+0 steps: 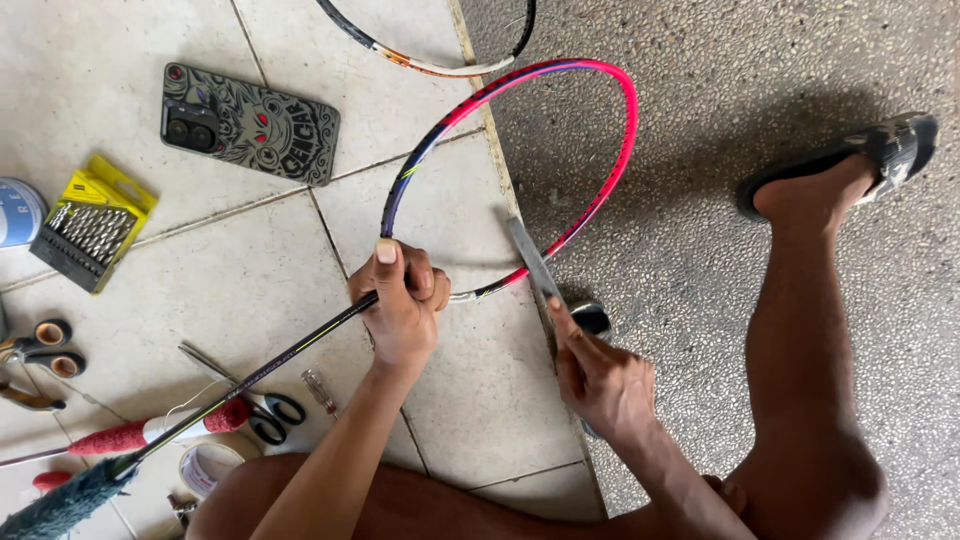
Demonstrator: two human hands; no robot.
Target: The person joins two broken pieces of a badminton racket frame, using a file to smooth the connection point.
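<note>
- The badminton racket frame [560, 130] lies across pale floor tiles [90, 70], its unstrung pink-and-dark-blue hoop pointing up and to the right, out over the edge of the speckled concrete floor [760, 60].
- Its long axis runs on a diagonal — from the shaggy teal-wrapped handle [60, 500] at the lower left, along the thin dark shaft [270, 365], to the hoop at the upper right.
- The left hand [400, 305] is clenched around the shaft just where it meets the hoop, thumb pressed up along the frame.
- The right hand [600, 380] grasps a flat grey metal file [533, 265], forefinger laid along it; the tip rests against the lower right side of the hoop. A dark rounded thing sits just beside that hand; what it is I cannot tell.
- A second hoop [440, 62], dark with white and orange, shows partly at the top edge, just beyond the first.
- Containers: a yellow case [92, 222] stands open at the left, holding a row of metal drill bits; beside it, at the picture's edge, is part of a round blue-and-white tin [15, 212], contents unseen.
- Also on the tiles — a phone in a patterned case [250, 122], black-handled scissors [270, 412], a small screwdriver [320, 390], a red-gripped racket handle [130, 435] and a roll of tape [205, 465].
- The person's foot, in a dark sandal [895, 145], rests on the concrete at the right.
</note>
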